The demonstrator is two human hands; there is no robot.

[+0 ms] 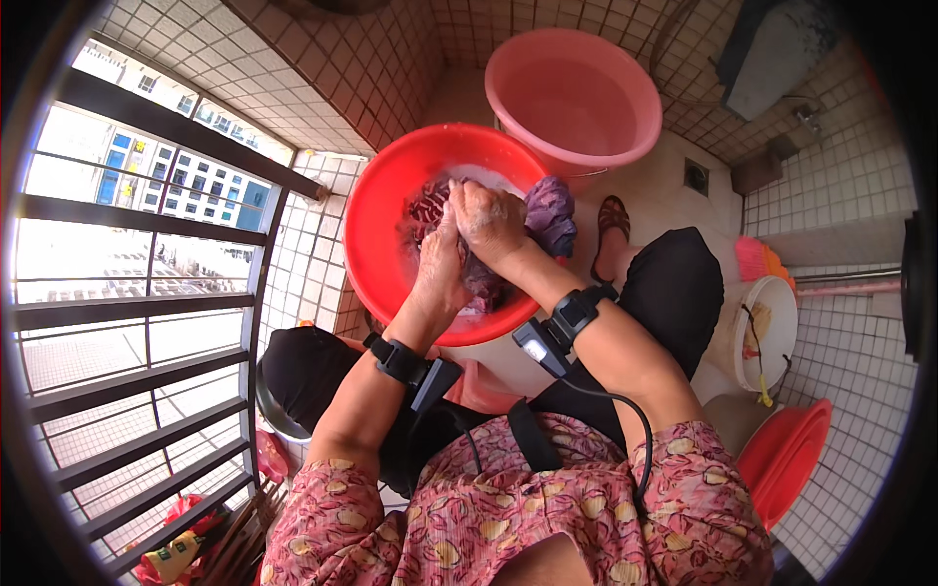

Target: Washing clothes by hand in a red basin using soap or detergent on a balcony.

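Observation:
Side by side over a red plastic basin, my left hand and my right hand grip a wet, dark purple patterned garment. The thumbs and fingers meet near the basin's middle, bunching the cloth between them. Part of the cloth sits in cloudy, sudsy water below the hands. Over the basin's right rim hangs a bundled purple cloth, just right of my right hand. The fabric inside my grip is mostly hidden by the fingers.
A larger pink tub of water stands behind the basin. At right are a white bucket, a pink-and-orange brush and a tilted red basin. A floor drain lies beyond my sandalled foot. Metal railings run along the left.

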